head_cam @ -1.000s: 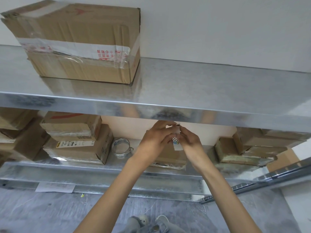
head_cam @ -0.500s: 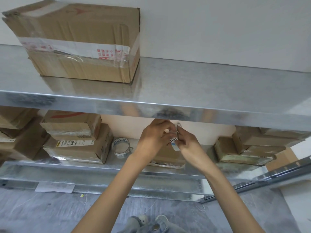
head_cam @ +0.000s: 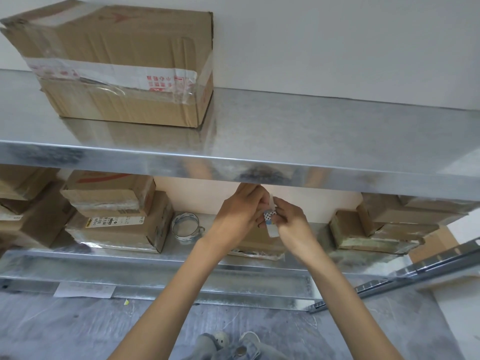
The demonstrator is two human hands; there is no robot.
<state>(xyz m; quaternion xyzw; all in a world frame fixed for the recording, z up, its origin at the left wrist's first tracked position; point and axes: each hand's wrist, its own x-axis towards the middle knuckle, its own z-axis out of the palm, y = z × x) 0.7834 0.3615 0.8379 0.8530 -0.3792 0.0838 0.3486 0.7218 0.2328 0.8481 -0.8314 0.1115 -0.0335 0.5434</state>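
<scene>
Both my hands meet just under the front lip of the upper metal shelf (head_cam: 259, 172). Between them is a small white strip with a blue-and-white patterned patch (head_cam: 270, 219). My left hand (head_cam: 241, 214) has its fingers curled round the strip's upper part from the left. My right hand (head_cam: 291, 219) pinches it from the right, and the lower white end hangs below the fingers. Part of the strip is hidden by my fingers.
A large taped cardboard box (head_cam: 124, 68) stands on the upper shelf at the left. On the lower shelf (head_cam: 181, 255) lie stacked cardboard boxes (head_cam: 114, 216) at the left, a round wire-rimmed item (head_cam: 185, 226), a flat parcel behind my hands and more boxes (head_cam: 376, 227) at the right.
My hands have drawn slightly lower and closer together around the strip. The strip now hangs a little further below my right fingers.
</scene>
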